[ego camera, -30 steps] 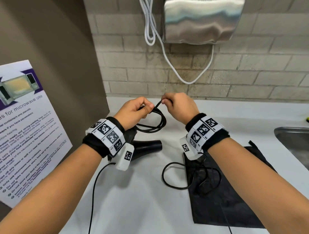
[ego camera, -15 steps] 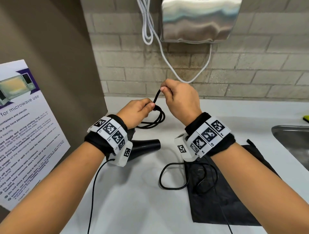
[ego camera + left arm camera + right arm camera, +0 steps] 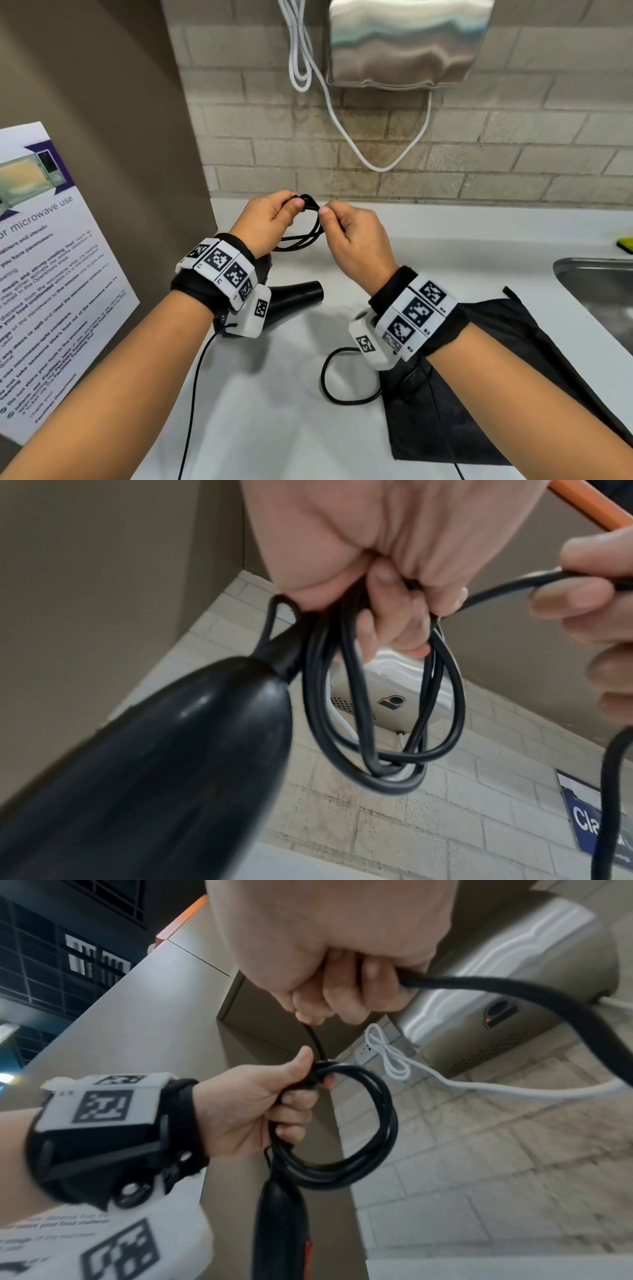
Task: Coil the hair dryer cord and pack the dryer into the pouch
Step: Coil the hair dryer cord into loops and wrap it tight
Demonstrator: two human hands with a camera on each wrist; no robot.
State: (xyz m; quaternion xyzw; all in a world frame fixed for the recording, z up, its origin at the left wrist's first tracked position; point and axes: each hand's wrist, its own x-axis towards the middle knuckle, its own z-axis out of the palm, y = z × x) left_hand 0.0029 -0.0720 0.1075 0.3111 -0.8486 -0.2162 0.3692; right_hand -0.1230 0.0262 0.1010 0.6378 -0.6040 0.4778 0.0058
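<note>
Several loops of the cord (image 3: 383, 723) were already gathered in the left hand (image 3: 270, 222), beside the dryer (image 3: 294, 294). The right hand (image 3: 352, 240) pinched the next length. More cord lay loose on the counter (image 3: 274, 394), and the pouch (image 3: 486, 377) near its right edge held nothing yet.

A shared pantry or workplace kitchenette is shown: a white counter (image 3: 274, 394) with a steel sink (image 3: 596, 284), a brick-tiled wall (image 3: 513, 144), a wall-mounted steel hand dryer (image 3: 404, 41), and a microwave-use notice (image 3: 44, 260) posted on the side panel.
</note>
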